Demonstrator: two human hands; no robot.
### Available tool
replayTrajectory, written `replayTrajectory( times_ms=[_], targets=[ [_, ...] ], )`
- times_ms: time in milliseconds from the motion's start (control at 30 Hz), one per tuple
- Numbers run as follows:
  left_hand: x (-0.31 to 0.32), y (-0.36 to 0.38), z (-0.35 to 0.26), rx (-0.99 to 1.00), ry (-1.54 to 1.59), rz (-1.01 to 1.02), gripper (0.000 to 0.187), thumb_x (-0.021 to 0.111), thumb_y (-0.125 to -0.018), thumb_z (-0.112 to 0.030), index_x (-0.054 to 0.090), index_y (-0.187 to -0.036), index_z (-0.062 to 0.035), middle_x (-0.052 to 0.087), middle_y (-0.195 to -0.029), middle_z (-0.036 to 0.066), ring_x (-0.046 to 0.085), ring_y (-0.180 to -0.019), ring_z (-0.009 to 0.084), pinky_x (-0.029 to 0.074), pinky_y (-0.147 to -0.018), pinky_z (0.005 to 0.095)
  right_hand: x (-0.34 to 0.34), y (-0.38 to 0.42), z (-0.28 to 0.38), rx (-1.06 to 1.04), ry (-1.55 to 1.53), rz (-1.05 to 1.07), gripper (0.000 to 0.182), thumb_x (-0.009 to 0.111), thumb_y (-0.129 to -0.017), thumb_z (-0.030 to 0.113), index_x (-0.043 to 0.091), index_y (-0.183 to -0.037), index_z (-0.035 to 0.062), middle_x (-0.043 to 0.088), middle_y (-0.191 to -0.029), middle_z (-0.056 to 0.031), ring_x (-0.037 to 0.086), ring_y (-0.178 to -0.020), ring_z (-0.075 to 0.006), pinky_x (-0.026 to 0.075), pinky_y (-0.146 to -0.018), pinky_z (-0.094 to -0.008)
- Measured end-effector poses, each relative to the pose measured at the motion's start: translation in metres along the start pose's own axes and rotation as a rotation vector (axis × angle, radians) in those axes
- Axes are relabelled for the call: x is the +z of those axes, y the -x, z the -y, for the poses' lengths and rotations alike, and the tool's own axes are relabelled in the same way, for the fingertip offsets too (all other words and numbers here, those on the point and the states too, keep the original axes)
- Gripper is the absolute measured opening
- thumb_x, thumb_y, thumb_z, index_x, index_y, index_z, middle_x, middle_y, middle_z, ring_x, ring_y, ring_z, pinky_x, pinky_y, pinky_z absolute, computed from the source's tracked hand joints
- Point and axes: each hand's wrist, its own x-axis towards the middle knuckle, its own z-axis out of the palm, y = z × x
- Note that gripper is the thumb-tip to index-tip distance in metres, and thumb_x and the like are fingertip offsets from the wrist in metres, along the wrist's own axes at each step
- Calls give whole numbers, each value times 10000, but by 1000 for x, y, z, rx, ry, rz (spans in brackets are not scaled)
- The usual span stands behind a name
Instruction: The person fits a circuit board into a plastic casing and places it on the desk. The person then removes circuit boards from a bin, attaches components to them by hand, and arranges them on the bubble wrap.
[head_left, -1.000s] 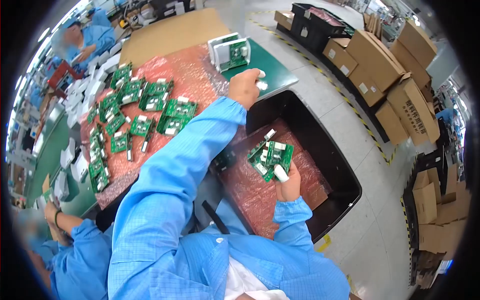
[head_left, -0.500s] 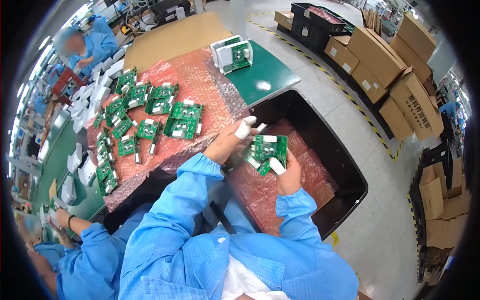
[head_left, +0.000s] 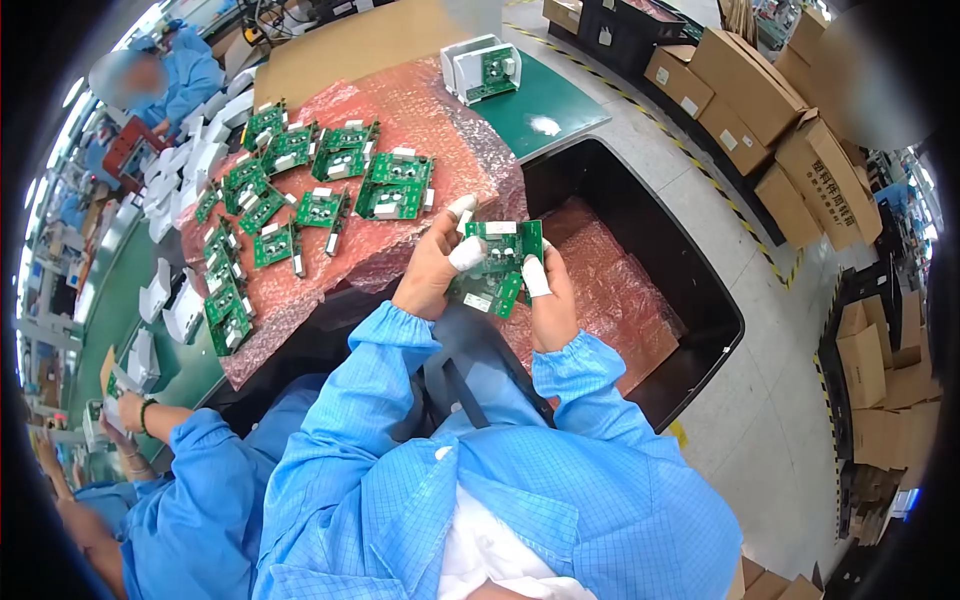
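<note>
Gripping a stack of green circuit boards [head_left: 497, 262], left hand [head_left: 437, 262] and right hand [head_left: 548, 300] face each other.

A: Room on the bench [head_left: 545, 105]?
B: Little. Circuit boards [head_left: 300, 185] crowd the pink wrap [head_left: 440, 120]; green corner bare beside the white holder [head_left: 480, 68].
A: Elsewhere?
B: Black bin [head_left: 640, 200] open above.

We count two hands [head_left: 490, 270], one black bin [head_left: 700, 290], one white housing [head_left: 480, 65], and roughly twenty green boards [head_left: 300, 190] spread out.
</note>
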Motion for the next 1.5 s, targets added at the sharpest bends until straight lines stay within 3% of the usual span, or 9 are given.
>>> replayTrajectory(
  times_ms=[267, 367, 600, 700, 833, 867, 1033, 1133, 1500],
  targets=[
    [-19, 25, -9, -3, 45, -104, 558, 649, -787, -63, 407, -1286, -5, 560, -1088, 56, 556, -938, 125, 486, -781, 269, -3, -2, -25, -107, 458, 10, 384, 368, -948, 130, 301, -1305, 5, 507, -1144, -89, 561, -953, -155, 477, -819, -298],
    [-21, 31, -3, 31, 95, -141, 516, 642, -787, -39, 436, -1259, -5, 569, -1080, 59, 562, -943, 129, 492, -788, 272, 7, 4, -30, -119, 558, 23, 404, 380, -933, 143, 308, -1300, -10, 467, -1208, -144, 471, -1104, -217, 378, -935, -320],
    [-30, 38, -4, 35, 61, -210, 551, 607, -793, 6, 383, -1296, 5, 562, -1117, 83, 556, -988, 143, 482, -819, 272, 8, 6, -42, -4, 331, 134, 435, 375, -937, 171, 288, -1316, -24, 422, -1264, -151, 416, -1173, -214, 324, -985, -320],
    [-31, 36, -4, 121, -17, -240, 569, 590, -792, 32, 357, -1310, 10, 566, -1115, 94, 566, -976, 149, 486, -812, 274, 19, 7, -26, -241, 680, 263, 447, 381, -942, 188, 292, -1327, -21, 435, -1247, -135, 431, -1147, -220, 342, -965, -310],
    [-38, 38, -19, 128, 70, -267, 521, 559, -791, 62, 396, -1284, 14, 588, -1101, 109, 596, -942, 169, 506, -794, 286, 5, 4, -27, 148, 99, 233, 485, 440, -935, 268, 335, -1325, 0, 457, -1201, -108, 477, -1052, -148, 419, -812, -259],
    [-38, 39, -23, 119, 83, -268, 509, 556, -798, 50, 402, -1281, 11, 591, -1098, 106, 597, -938, 164, 507, -791, 286, 9, 4, -15, 218, 101, 93, 424, 491, -916, 250, 419, -1250, -1, 510, -1129, -79, 505, -997, -112, 433, -746, -229],
    [-43, 42, -23, 124, 101, -260, 469, 560, -804, 32, 435, -1255, 9, 601, -1066, 93, 602, -913, 158, 510, -790, 289, 5, -2, -7, 256, 355, 240, 224, 634, -817, 102, 564, -1008, 6, 619, -892, -39, 581, -788, -105, 459, -658, -217],
    [-40, 44, -24, 140, 136, -283, 423, 558, -808, 26, 468, -1221, 17, 603, -1056, 98, 603, -916, 167, 511, -791, 299, 8, -1, -16, 245, 133, 214, 214, 643, -797, 48, 575, -995, 9, 628, -852, -53, 590, -756, -107, 467, -653, -226],
    [-45, 47, -18, 118, 184, -324, 445, 564, -803, 45, 443, -1231, 21, 587, -1076, 102, 597, -931, 170, 510, -794, 294, -6, 6, -42, 177, 58, 235, 165, 586, -840, 25, 594, -998, -24, 629, -901, -92, 605, -760, -149, 509, -663, -266]
  ],
)
